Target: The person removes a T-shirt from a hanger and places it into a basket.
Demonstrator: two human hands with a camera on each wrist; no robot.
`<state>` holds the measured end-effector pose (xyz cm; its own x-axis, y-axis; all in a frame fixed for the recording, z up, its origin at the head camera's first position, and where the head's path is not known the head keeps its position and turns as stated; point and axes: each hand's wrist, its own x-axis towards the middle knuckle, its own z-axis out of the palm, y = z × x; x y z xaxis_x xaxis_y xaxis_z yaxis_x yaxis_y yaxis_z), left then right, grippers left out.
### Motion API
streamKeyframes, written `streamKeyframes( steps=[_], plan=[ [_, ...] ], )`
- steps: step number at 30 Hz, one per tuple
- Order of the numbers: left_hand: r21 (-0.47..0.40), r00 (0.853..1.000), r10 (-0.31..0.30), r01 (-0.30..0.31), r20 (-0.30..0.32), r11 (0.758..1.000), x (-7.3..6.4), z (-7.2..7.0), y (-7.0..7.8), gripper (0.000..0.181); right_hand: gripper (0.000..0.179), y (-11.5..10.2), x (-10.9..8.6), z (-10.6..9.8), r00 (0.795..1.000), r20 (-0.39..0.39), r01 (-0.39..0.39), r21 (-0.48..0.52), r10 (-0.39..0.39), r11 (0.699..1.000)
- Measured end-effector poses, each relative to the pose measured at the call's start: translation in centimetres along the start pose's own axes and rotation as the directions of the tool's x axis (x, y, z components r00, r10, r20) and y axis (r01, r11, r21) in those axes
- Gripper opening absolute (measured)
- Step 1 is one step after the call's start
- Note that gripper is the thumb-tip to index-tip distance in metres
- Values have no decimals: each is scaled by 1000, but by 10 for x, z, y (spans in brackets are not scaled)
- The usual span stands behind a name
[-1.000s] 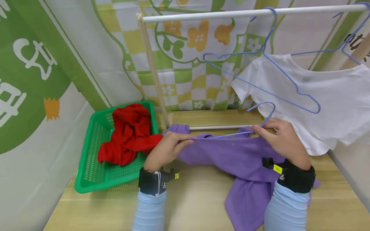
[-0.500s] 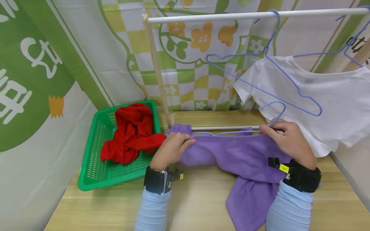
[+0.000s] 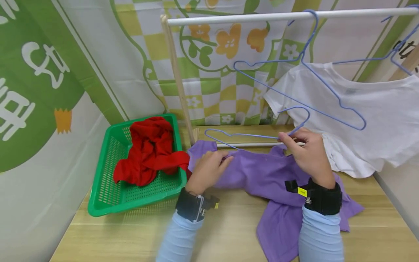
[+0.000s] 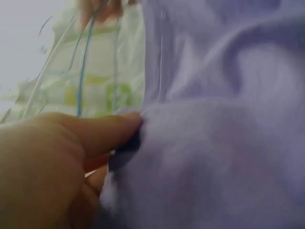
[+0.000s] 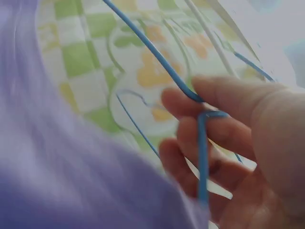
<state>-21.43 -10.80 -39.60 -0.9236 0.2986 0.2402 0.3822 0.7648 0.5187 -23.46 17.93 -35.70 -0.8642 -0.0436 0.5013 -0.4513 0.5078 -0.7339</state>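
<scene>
Pinching the upper edge of a purple soft-cloth garment point(image 3: 278, 178) with the left grip point(image 3: 209, 169), and, in the left wrist view, laying the thumb along the fold. Holding a thin blue wire hanger point(image 3: 252, 136) between thumb and fingers in the right grip point(image 3: 309, 154), close to the base of its hook. Showing one shoulder end clear above the cloth, with the lower wire running down to the garment's edge; cannot tell whether inside or behind it. Spread between and below both grips, partly raised and partly lying on the pale wood-grain counter point(image 3: 226, 233).

Can see at the left a green perforated plastic basket point(image 3: 137, 205), holding a crumpled red cloth point(image 3: 145, 156) and letting one end drape over the right rim near the left grip. Can also see, behind, a white rod point(image 3: 229, 19) on a wooden post point(image 3: 176, 76), carrying a bare blue hanger point(image 3: 307, 43), and, at the right, a white short-sleeved shirt point(image 3: 363, 109) hanging in front of a green-and-white patterned curtain point(image 3: 209, 87).
</scene>
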Motion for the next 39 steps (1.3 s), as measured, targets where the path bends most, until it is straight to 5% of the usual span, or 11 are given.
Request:
streamKeyframes(
  steps=[5, 10, 14, 18, 21, 25, 29, 33, 36, 39],
  plan=[
    [76, 1000, 29, -30, 12, 997, 5, 26, 15, 24, 20, -16, 4, 32, 998, -56, 6, 49, -3, 999],
    [123, 987, 157, -161, 42, 979, 9, 56, 25, 19, 19, -27, 6, 63, 991, -129, 57, 115, -42, 992],
    [151, 954, 264, -285, 144, 947, 10, 78, 28, 12, 19, -35, 1, 80, 983, -173, 87, 161, -58, 983],
    [97, 895, 357, -394, 265, 914, 8, 93, 28, 20, 17, -45, -3, 93, 969, -229, 146, 251, -88, 957],
    [12, 862, 440, -457, 252, 889, 3, 103, 23, 14, 15, -55, -5, 101, 950, -295, 210, 352, -105, 912],
    [-127, 865, 477, -462, 157, 878, -4, 115, 15, 10, 15, -69, -6, 107, 917, -381, 282, 414, -117, 866],
    [-191, 888, 422, -389, 183, 901, -5, 118, 15, 20, 17, -84, 5, 100, 907, -396, 288, 331, -144, 899],
    [-47, 859, 446, -449, 252, 892, -1, 112, 19, 26, 23, -100, 30, 76, 929, -319, 238, 130, -187, 962],
    [33, 826, 489, -517, 282, 855, 3, 107, 21, 28, 34, -111, 54, 51, 948, -240, 200, -65, -210, 978],
    [21, 829, 475, -502, 294, 864, 5, 104, 19, 32, 43, -123, 80, 25, 963, -202, 129, -232, -177, 964]
  ],
)
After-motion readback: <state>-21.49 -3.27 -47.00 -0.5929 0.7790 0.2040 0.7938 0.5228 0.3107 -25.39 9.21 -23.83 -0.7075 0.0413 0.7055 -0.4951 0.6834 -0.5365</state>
